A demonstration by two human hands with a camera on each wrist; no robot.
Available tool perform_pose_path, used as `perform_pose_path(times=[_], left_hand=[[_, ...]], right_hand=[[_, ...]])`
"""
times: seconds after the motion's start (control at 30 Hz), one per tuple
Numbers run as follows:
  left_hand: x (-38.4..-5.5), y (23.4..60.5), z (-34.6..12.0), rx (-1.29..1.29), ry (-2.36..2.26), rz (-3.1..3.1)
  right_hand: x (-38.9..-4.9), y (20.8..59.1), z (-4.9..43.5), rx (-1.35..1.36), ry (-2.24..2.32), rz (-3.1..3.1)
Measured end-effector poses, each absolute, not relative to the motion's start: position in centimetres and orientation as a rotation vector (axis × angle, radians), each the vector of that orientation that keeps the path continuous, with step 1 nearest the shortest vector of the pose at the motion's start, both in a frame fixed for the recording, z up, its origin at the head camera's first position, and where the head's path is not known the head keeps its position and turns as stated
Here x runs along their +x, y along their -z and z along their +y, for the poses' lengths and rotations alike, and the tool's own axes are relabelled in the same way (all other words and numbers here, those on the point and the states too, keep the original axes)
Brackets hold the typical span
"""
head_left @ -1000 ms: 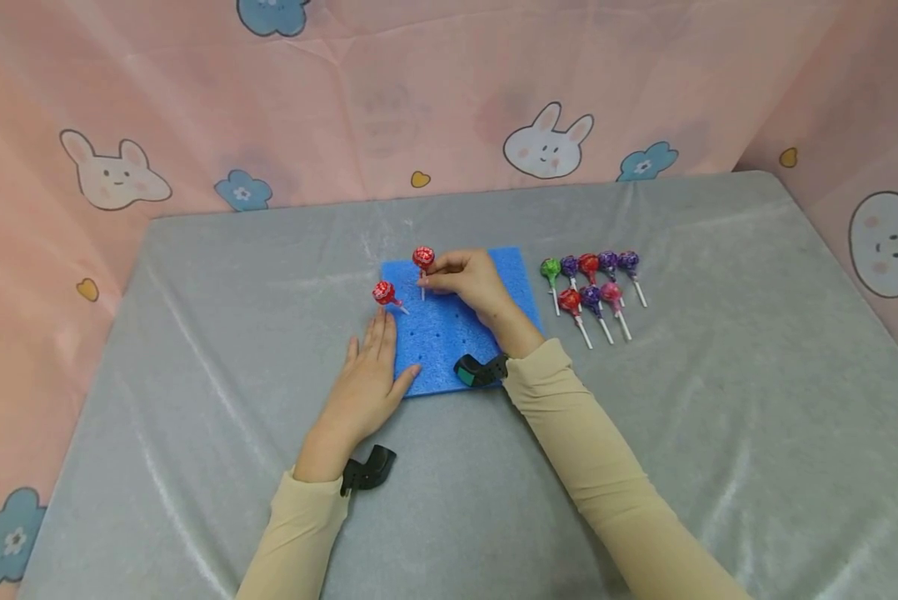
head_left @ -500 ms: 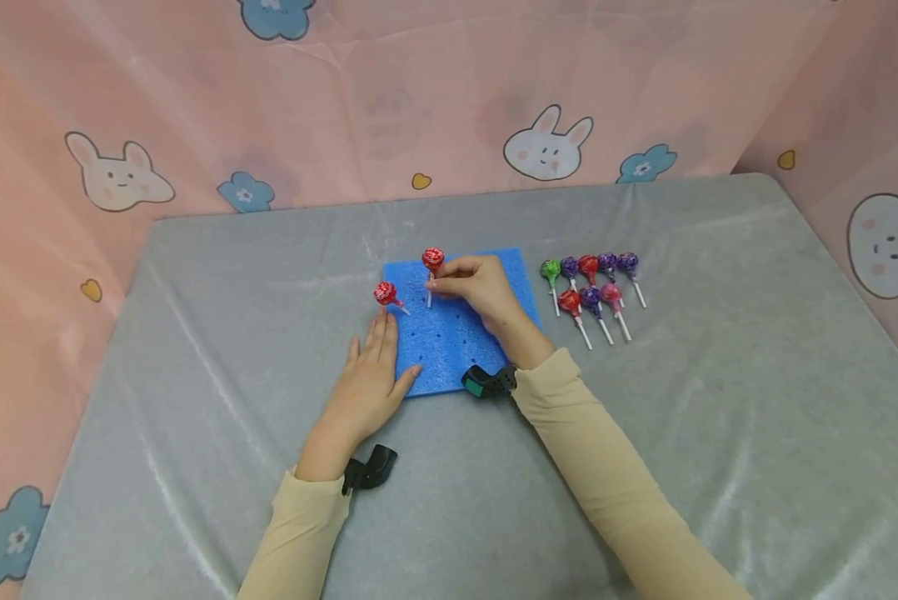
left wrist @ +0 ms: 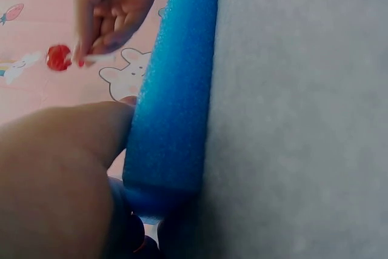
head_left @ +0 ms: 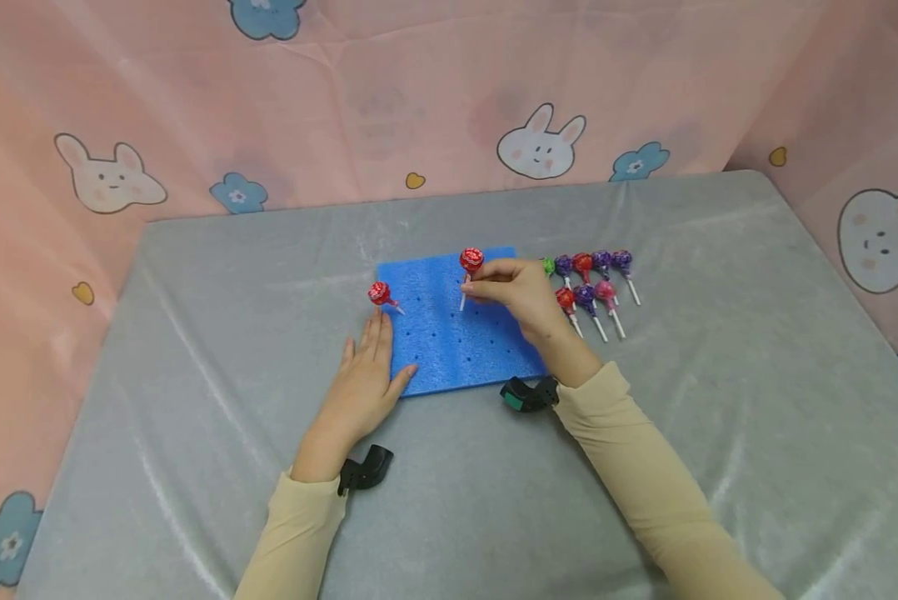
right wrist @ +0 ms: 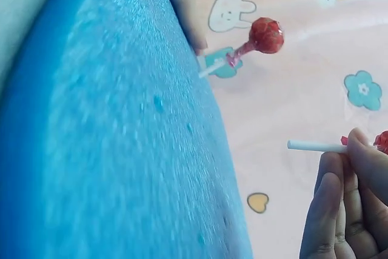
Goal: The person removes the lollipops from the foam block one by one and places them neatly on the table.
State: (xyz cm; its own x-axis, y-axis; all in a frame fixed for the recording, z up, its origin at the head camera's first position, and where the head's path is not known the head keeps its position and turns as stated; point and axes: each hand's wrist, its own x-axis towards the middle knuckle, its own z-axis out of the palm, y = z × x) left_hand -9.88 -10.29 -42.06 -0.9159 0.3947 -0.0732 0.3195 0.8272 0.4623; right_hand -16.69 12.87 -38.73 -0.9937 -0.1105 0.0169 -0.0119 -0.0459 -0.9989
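Observation:
My left hand (head_left: 355,400) lies with straight fingers along the left edge of a blue foam board (head_left: 441,371), its thumb reaching onto the front left corner. Between thumb and fingertips, my right hand (head_left: 527,304) pinches a red-wrapped lollipop (head_left: 471,260) just below its head. The lollipop is upright over the board, stick downward; in the right wrist view the white stick end (right wrist: 300,145) is free and apart from the foam. Another red lollipop (head_left: 380,293) stands tilted to the left in the board near its left edge. Small holes dot the foam.
Right of the board lie two rows of lollipops, among them a green one (head_left: 548,266), a pink one (head_left: 606,290) and several red and purple ones. My right hand partly covers the green one. A pink printed curtain (head_left: 344,100) hangs behind the grey-covered table (head_left: 194,375).
My right hand has moved to the right over the board with the pinched lollipop, away from the standing one. My left hand has stayed in place.

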Motion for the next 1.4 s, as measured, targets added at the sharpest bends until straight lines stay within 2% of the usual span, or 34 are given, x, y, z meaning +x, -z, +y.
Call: perform_pose_path(times=[0.3, 0.73, 1.4], left_hand=[[-9.9, 41.9, -10.3, 0.561, -0.655, 2.83], [-9.9, 41.9, -10.2, 0.569, -0.651, 2.823], [-9.9, 42.0, -10.5, 0.568, -0.66, 2.832]], right_hand=[[-15.5, 38.2, 16.6, -0.094, 2.153, 2.204], [-14.0, 37.5, 21.1, -0.019, 2.284, 2.213], [-13.2, 38.2, 27.9, 0.142, 2.374, 2.238]])
